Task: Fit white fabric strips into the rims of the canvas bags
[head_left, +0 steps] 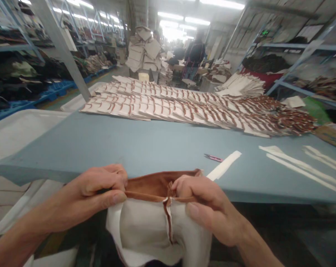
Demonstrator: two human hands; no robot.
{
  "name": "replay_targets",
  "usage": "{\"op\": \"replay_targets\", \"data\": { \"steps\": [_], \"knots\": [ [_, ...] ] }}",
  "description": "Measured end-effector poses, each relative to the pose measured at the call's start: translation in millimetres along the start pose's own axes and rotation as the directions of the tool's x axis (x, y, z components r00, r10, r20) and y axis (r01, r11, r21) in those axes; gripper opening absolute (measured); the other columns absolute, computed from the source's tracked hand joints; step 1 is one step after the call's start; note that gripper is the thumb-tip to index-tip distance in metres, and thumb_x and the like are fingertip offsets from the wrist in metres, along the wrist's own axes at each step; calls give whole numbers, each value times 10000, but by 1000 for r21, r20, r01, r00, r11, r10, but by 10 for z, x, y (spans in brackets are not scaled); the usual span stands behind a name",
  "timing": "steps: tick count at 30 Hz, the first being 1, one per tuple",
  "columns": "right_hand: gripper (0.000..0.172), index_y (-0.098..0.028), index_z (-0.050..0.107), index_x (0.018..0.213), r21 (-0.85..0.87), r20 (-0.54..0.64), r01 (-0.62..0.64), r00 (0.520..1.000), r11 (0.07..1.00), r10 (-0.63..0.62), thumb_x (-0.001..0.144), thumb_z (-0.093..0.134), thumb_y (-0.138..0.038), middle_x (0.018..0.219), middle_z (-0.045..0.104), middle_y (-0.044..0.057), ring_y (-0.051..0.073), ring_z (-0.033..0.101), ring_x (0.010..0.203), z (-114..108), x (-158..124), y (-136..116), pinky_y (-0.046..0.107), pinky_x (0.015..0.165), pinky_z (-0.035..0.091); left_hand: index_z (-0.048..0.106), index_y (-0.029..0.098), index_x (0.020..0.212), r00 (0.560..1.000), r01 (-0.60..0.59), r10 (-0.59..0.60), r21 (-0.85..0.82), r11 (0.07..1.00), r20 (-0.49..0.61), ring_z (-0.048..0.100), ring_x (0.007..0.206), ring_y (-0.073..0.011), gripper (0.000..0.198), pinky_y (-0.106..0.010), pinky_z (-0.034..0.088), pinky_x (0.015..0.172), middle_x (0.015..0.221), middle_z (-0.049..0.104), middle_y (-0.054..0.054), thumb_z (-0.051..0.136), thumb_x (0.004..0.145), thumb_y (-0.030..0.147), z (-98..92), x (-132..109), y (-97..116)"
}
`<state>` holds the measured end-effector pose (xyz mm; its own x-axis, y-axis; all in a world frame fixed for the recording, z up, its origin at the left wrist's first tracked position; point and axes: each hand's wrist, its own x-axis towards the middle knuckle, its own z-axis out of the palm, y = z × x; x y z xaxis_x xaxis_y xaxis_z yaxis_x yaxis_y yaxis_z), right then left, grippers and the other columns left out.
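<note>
A sewn fabric piece (145,222), cream outside with a brown inner side and a brown seam running down it, hangs at the table's near edge. My left hand (101,189) pinches its upper edge at the left, thumb on the near side. At the right, my right hand (207,204) grips the same edge beside the seam, its thumb pressed on the cream side. Between the two hands the opening is stretched wide and shows the brown inside. The piece's lower part runs out of view at the bottom.
On the blue-covered table (101,141) lie thread snips (213,158) and cream strips (225,165). Overlapping rows of cream and brown fabric pieces (184,107) line the far side. A metal post (62,48) rises at left, near a white bin (26,129). A person (195,53) stands farther back.
</note>
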<state>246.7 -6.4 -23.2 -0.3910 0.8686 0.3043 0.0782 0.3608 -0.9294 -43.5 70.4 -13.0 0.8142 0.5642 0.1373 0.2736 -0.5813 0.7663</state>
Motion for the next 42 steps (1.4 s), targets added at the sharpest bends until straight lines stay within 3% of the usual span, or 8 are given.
{"op": "replay_targets", "data": {
  "steps": [6, 13, 18, 21, 24, 31, 36, 42],
  "knots": [
    [358, -227, 400, 708, 71, 50, -109, 993, 992, 106, 942, 569, -439, 634, 328, -64, 114, 279, 563, -20, 10, 30, 269, 521, 217, 684, 201, 940, 995, -103, 103, -28, 994, 7, 658, 905, -185, 307, -347, 422, 1095, 902, 721, -16, 442, 1066, 342, 236, 334, -31],
    [330, -232, 387, 716, 2, 50, -127, 991, 992, 127, 944, 526, -426, 654, 367, -55, 129, 338, 599, -94, -7, 258, 275, 579, 268, 614, 193, 816, 996, -86, 85, 32, 996, 37, 518, 620, -105, 119, -213, 393, 586, 699, 585, 50, 527, 855, 122, 369, 539, 297],
    [247, -231, 393, 712, -129, -16, -69, 998, 989, 68, 915, 486, -337, 683, 421, -37, 154, 394, 660, -140, -22, 404, 300, 659, 304, 623, 200, 845, 989, -148, 143, 219, 964, 38, 636, 804, -156, 156, -260, 476, 771, 826, 679, 11, 531, 838, 74, 385, 586, 337],
    [256, -237, 384, 717, -40, -125, -96, 988, 995, 91, 929, 456, -360, 666, 401, -42, 150, 381, 625, -210, -81, 394, 297, 622, 305, 624, 231, 1201, 969, -30, 97, 279, 960, -228, 657, 1155, -229, 301, -347, 493, 1038, 1218, 719, -47, 572, 914, 156, 470, 481, 233],
    [229, -234, 390, 697, -181, -165, -113, 983, 977, 83, 900, 473, -298, 624, 368, -57, 127, 356, 558, -268, -101, 328, 279, 559, 269, 535, 243, 1376, 864, 192, -66, 206, 959, -499, 592, 1335, -281, 438, -435, 465, 1161, 1418, 639, -84, 567, 939, 223, 680, 383, 76],
    [191, -240, 349, 693, -298, -109, -75, 993, 952, 44, 860, 439, -216, 605, 311, -67, 107, 303, 512, -283, -88, 257, 258, 499, 241, 423, 190, 1540, 884, 366, -376, -91, 926, -278, 480, 1484, -315, 753, -581, 377, 1247, 1598, 509, -155, 500, 800, 71, 1160, 347, -167],
    [235, -240, 317, 678, -372, -144, -112, 988, 922, 62, 867, 454, -224, 602, 319, -63, 111, 339, 523, -333, -174, 312, 266, 519, 255, 410, 174, 1568, 839, 466, -502, -202, 862, -207, 501, 1474, -286, 788, -556, 377, 1251, 1601, 509, -141, 424, 792, 36, 1165, 219, -266],
    [241, -237, 316, 687, -373, -101, -134, 989, 918, 104, 888, 447, -254, 617, 350, -57, 116, 364, 545, -339, -196, 314, 277, 543, 257, 463, 191, 1551, 875, 428, -445, -123, 895, -190, 527, 1453, -303, 729, -506, 414, 1235, 1577, 554, -124, 510, 830, 95, 1043, -2, -310]
  ]
}}
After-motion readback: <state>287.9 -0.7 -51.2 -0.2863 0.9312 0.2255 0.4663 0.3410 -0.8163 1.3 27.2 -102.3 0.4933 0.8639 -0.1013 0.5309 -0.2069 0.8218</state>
